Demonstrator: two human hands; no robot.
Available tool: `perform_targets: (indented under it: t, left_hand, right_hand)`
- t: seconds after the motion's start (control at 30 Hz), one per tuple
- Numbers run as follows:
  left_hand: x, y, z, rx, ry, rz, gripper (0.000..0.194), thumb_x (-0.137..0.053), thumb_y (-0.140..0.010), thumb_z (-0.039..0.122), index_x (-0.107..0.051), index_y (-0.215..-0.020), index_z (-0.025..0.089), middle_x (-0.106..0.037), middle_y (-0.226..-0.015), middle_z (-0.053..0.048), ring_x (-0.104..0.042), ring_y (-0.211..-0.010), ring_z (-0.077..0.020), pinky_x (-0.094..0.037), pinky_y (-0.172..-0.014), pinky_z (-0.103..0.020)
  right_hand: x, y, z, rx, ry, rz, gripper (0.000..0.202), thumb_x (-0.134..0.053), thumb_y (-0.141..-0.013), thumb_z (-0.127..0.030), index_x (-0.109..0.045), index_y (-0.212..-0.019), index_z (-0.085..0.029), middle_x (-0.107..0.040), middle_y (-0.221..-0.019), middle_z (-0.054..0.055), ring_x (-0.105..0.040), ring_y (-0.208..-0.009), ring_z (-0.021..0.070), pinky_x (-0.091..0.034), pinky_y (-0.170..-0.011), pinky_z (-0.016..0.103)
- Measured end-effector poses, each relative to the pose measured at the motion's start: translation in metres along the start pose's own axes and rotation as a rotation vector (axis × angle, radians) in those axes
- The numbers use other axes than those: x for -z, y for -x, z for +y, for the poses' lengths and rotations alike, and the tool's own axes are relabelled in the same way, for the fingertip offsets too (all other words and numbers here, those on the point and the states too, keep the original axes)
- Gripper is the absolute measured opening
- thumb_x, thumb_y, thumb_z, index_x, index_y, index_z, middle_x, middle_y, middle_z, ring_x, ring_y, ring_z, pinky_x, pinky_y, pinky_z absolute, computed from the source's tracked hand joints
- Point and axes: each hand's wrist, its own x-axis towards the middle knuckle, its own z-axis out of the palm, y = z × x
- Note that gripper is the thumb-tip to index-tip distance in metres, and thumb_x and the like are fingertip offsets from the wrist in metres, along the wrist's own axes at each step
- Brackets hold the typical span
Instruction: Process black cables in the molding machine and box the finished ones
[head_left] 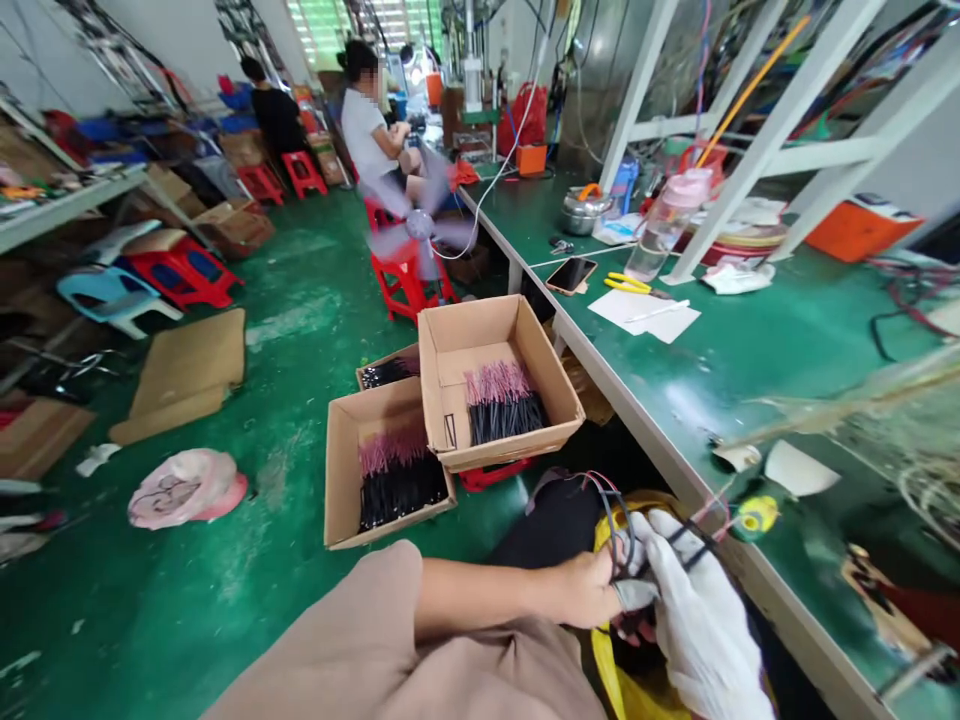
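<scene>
Black cables with pink and red wire ends [615, 515] run between my two hands, over my lap at the lower right. My left hand [592, 590], bare with a grey covering on a fingertip, is closed around the looped cables. Close beside it, my right hand [694, 600] wears a white glove and pinches the cables, whose ends stick out past its fingers. Below the hands lies a yellow bag [611, 670], partly hidden by them.
Cardboard boxes [559, 420] [341, 500] of black cables with pink ends stand ahead. A green workbench [757, 375] on the right bears a phone, yellow-handled pliers and a bottle. Beyond are a fan [420, 225], red stools and two people. A pink bag [187, 487] lies on the floor.
</scene>
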Motion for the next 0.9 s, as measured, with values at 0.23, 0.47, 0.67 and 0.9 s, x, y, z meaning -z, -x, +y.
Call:
perform_targets:
  t: [0.23,0.47,0.67,0.9]
  left_hand:
    - [0.006,-0.004,0.005,0.16,0.225,-0.282,0.028,-0.086,-0.059,0.033,-0.063,-0.073,0.024,-0.066,-0.066,0.001,-0.061,-0.045,-0.0155,-0.046,-0.046,-0.028]
    - [0.055,0.002,0.065,0.002,0.232,0.019,0.027,-0.074,-0.078,0.039,-0.066,-0.1,0.026,-0.069,-0.078,-0.002,-0.066,-0.054,-0.0157,-0.051,-0.052,-0.03]
    - [0.152,-0.022,0.14,-0.205,0.031,0.511,0.021,-0.064,-0.088,0.015,-0.06,-0.108,0.015,-0.069,-0.08,-0.003,-0.062,-0.051,-0.0088,-0.049,-0.05,-0.021]
    - [0.243,-0.072,0.104,0.172,-0.141,0.726,0.017,-0.057,-0.096,0.014,-0.054,-0.113,0.017,-0.064,-0.08,0.001,-0.061,-0.058,-0.0037,-0.048,-0.055,-0.014]
  right_hand:
    - [0.007,0.001,0.002,0.075,0.315,-0.022,0.057,-0.061,-0.082,-0.06,-0.062,-0.13,-0.029,-0.067,-0.131,0.007,-0.066,-0.116,0.0294,-0.056,-0.099,0.043]
    - [0.04,0.003,0.008,0.016,0.332,0.032,0.068,-0.063,-0.079,-0.067,-0.056,-0.136,-0.032,-0.063,-0.137,0.004,-0.063,-0.121,0.0299,-0.04,-0.116,0.048]
    - [0.068,0.019,0.028,-0.13,0.128,0.119,0.076,-0.07,-0.073,-0.069,-0.058,-0.134,-0.025,-0.064,-0.135,0.007,-0.068,-0.112,0.0274,-0.053,-0.102,0.036]
    - [0.085,0.039,0.031,-0.236,-0.09,0.259,0.071,-0.079,-0.069,-0.061,-0.062,-0.128,-0.024,-0.058,-0.143,0.003,-0.068,-0.112,0.0187,-0.056,-0.085,0.011]
